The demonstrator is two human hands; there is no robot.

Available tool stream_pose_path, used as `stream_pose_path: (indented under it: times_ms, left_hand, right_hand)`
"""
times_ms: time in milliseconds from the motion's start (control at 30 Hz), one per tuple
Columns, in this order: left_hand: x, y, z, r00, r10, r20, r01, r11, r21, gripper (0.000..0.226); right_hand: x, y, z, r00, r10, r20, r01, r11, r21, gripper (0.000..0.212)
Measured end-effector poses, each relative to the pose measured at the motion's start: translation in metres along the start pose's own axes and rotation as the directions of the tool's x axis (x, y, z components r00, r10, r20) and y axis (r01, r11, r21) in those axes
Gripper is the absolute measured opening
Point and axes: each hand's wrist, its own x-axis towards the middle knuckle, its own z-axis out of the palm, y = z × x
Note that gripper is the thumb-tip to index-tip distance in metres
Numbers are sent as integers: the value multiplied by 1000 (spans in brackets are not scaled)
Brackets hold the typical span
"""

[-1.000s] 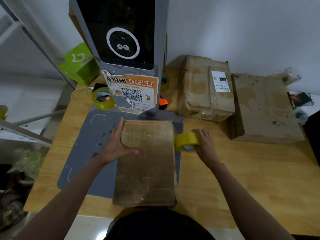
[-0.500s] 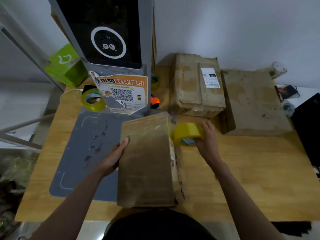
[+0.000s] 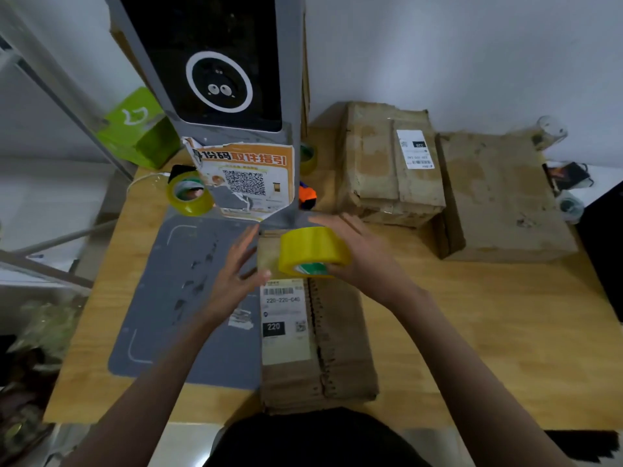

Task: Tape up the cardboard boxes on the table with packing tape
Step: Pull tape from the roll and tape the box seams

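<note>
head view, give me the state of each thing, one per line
near box: lying flat, label side up
tape roll: held above the box's far end
right hand: grips the tape roll
left hand: open, fingers straight, beside the roll
spare tape roll: resting on the table

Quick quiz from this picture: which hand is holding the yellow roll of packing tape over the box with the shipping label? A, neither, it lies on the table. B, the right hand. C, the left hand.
B: the right hand grips the yellow tape roll above the labelled box, while the left hand is beside it with fingers spread.
</note>
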Motion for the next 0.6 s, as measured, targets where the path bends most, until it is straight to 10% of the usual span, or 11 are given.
stream_pose_path:
  times_ms: [133,367,600]
  left_hand:
    - [30,8,-6,968,164,192,-222,913,341,103]
    - [40,-10,-10,975,102,196,-186,858,479,111]
    - [35,-4,-10,980,29,194,-130,836,533,116]
  right_hand:
    - [-1,-1,24,994,79,78,-95,969,229,62]
    - [-1,7,18,999,43,27,-48,969,244,45]
    - [-22,58,-46,988,-12,-156,-25,971,-236,43]
